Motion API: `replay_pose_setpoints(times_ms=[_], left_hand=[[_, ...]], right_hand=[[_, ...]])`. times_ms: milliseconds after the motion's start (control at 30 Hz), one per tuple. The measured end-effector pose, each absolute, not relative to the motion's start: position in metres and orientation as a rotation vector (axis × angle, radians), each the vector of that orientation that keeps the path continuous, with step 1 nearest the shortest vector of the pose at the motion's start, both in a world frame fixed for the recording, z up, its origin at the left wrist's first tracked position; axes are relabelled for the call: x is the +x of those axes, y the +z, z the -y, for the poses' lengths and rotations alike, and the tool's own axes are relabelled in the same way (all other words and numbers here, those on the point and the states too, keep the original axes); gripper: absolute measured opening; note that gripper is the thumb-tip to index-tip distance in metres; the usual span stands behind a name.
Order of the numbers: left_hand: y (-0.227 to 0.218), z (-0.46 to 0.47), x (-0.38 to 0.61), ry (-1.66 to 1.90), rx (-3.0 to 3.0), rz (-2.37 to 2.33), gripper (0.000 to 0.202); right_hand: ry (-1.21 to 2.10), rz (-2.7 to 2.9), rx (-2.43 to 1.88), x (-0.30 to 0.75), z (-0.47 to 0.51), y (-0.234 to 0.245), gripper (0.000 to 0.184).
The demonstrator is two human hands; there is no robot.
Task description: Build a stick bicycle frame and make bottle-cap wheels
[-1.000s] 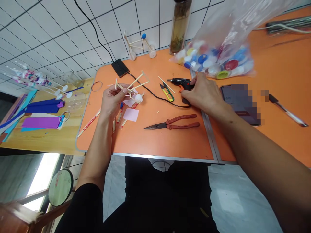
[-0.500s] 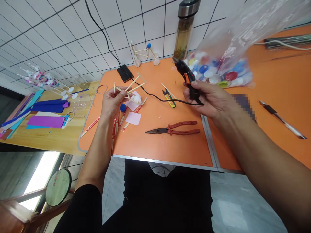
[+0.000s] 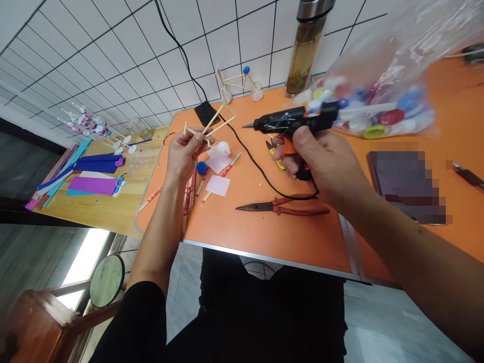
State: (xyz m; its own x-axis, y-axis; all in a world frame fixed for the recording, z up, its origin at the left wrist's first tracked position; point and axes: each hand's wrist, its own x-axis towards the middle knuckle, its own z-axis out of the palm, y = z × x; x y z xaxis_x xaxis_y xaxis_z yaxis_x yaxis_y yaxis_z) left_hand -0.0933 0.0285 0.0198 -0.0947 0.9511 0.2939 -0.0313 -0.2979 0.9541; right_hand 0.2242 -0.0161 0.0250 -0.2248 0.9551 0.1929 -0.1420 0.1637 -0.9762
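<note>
The right hand [image 3: 325, 161] is clenched round the grip of a black plastic glue gun [image 3: 291, 120]. The gun is held above the middle of the orange tabletop [image 3: 245, 227], with its metal nozzle pointed left at the left hand [image 3: 185, 154]. An orange trigger is seen by the fingers. A black cord [image 3: 260, 174] is trailed from the grip over the tabletop to the tiled wall.

The left hand is pinched shut on a stick frame [image 3: 209, 126] of thin pale wood, held up over the left part of the tabletop. A white round cap [image 3: 224, 147] is seen at its lower end.

A blue cap [image 3: 201, 167], pink paper squares [image 3: 218, 185] and chopsticks [image 3: 188, 194] in red-and-white wrappers are laid below that hand; the print is too small to be read. Red-handled pliers [image 3: 280, 205] are laid flat just below the right hand. Yellow-green snips [image 3: 274, 151] are partly hidden behind it.

A clear plastic bag [image 3: 374, 108] of coloured bottle caps is seen behind the gun, blurred. A glass bottle [image 3: 304, 55] with a steel lid is stood at the wall. A finished stick model [image 3: 238, 83] with a blue ball is stood left of it.

Purple and blue foam sheets [image 3: 93, 185] are laid on a wooden table [image 3: 113, 217] to the left.
</note>
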Motion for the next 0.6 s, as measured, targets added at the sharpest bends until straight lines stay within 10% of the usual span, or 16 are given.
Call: replay_pose_setpoints(times_ms=[600], left_hand=[[0.007, -0.021, -0.069, 1.479, 1.322, -1.168, 0.037]], right_hand=[[0.827, 1.743, -0.937, 0.176, 0.016, 0.002, 0.041]])
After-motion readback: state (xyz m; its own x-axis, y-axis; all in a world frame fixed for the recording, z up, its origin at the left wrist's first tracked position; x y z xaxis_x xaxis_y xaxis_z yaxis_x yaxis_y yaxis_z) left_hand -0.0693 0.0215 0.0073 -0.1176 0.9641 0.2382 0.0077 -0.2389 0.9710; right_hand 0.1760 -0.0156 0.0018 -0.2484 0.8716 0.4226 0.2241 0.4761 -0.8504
